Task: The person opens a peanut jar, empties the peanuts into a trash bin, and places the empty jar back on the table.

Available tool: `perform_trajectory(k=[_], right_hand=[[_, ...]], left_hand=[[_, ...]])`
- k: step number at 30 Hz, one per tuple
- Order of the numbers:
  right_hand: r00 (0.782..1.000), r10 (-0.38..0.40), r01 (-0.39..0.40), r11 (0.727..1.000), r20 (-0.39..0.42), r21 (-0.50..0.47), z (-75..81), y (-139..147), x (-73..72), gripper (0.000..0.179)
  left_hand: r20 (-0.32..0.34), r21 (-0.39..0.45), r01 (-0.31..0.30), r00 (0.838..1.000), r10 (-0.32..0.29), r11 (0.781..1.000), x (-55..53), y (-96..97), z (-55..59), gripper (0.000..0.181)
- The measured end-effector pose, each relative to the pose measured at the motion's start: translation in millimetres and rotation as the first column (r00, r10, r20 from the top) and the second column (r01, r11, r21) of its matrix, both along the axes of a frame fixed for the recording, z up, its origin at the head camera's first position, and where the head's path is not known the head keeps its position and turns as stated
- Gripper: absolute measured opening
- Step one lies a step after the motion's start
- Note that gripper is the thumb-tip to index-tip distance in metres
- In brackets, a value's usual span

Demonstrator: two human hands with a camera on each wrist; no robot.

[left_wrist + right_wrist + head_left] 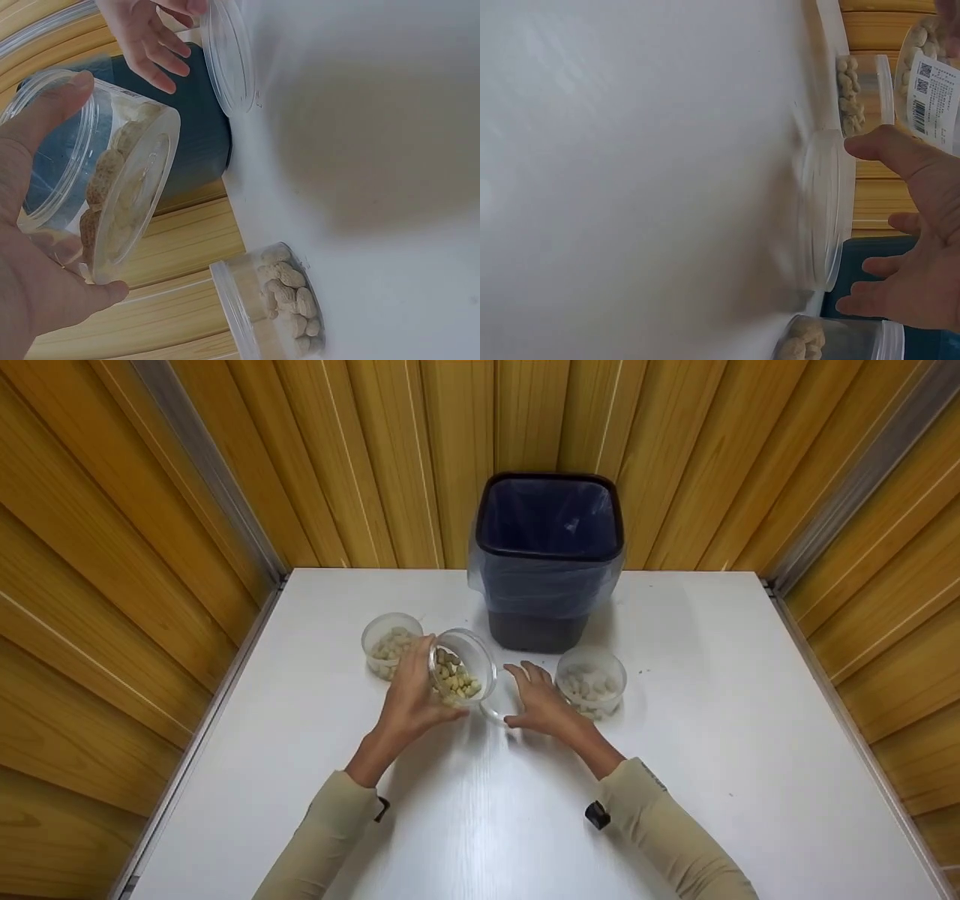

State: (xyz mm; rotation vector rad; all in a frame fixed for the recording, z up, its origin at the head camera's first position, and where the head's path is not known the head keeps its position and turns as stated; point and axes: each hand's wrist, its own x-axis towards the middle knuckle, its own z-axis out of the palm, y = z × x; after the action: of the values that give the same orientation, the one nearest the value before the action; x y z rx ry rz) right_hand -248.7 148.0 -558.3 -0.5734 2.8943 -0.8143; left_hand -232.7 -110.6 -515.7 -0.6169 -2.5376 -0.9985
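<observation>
My left hand (409, 690) grips a clear plastic jar (142, 180) with peanuts in their shells (455, 675) lying inside. The jar is tilted, its open mouth turned up and toward the right in the head view. A printed label (934, 97) shows on its wall in the right wrist view. My right hand (546, 705) is spread with nothing in it, beside a round clear lid (825, 210) at the table. Its thumb tip (855, 146) is right at the lid's edge. Part of the lid is hidden behind the jar and hand in the head view.
One jar of peanuts (391, 631) stands left of my left hand, another (592, 675) just right of my right hand. A dark bin (536, 634) with a liner is behind them on the white table (480, 825). Wood-look walls (360, 472) enclose the back and sides.
</observation>
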Motion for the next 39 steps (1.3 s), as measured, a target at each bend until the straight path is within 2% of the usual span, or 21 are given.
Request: perform_trajectory(k=[5, 13, 20, 24, 28, 32, 35, 37, 39], right_hand=[[0.999, 0.038, -0.037, 0.997, 0.005, -0.063, 7.9, 4, 0.1, 0.087], [0.994, 0.086, -0.095, 0.984, -0.065, -0.153, 30.6, 14, -2.0, 0.070], [0.996, -0.006, -0.015, 0.972, -0.088, -0.235, 61.2, 29, -4.2, 0.050], [0.987, -0.082, 0.033, 0.945, -0.140, -0.327, 80.5, 41, -6.8, 0.044], [0.964, -0.196, 0.093, 0.884, -0.181, -0.459, 99.1, 51, -12.4, 0.039], [0.901, -0.366, 0.168, 0.792, -0.235, -0.588, 113.0, 60, -21.2, 0.034], [0.843, -0.483, 0.205, 0.696, -0.237, -0.688, 120.7, 67, -30.3, 0.035], [0.815, -0.542, 0.225, 0.622, -0.205, -0.750, 125.3, 73, -36.8, 0.037], [0.796, -0.586, 0.250, 0.546, -0.152, -0.799, 129.6, 79, -44.0, 0.039]], left_hand=[[-0.007, -0.008, -0.006, 1.000, 0.006, 1.000, 0.6, 0.1, -1.7, 0.126], [-0.020, 0.018, 0.014, 1.000, -0.014, 1.000, 0.3, 1.2, -1.7, 0.126], [0.005, 0.003, 0.017, 1.000, -0.017, 1.000, 1.9, 0.8, -3.9, 0.127], [-0.006, -0.001, 0.019, 1.000, -0.019, 1.000, 1.6, 0.3, -3.9, 0.127], [-0.020, 0.016, 0.022, 1.000, -0.021, 1.000, 0.9, 1.3, -2.7, 0.126], [-0.022, 0.040, 0.036, 0.999, -0.035, 0.999, 0.5, 2.8, -3.5, 0.125], [-0.003, 0.062, 0.052, 0.999, -0.052, 0.997, 1.3, 4.5, -4.5, 0.125], [0.010, 0.075, 0.061, 0.998, -0.062, 0.995, 1.5, 5.5, -5.1, 0.125], [0.015, 0.086, 0.066, 0.998, -0.067, 0.994, 1.1, 6.1, -5.4, 0.124]])
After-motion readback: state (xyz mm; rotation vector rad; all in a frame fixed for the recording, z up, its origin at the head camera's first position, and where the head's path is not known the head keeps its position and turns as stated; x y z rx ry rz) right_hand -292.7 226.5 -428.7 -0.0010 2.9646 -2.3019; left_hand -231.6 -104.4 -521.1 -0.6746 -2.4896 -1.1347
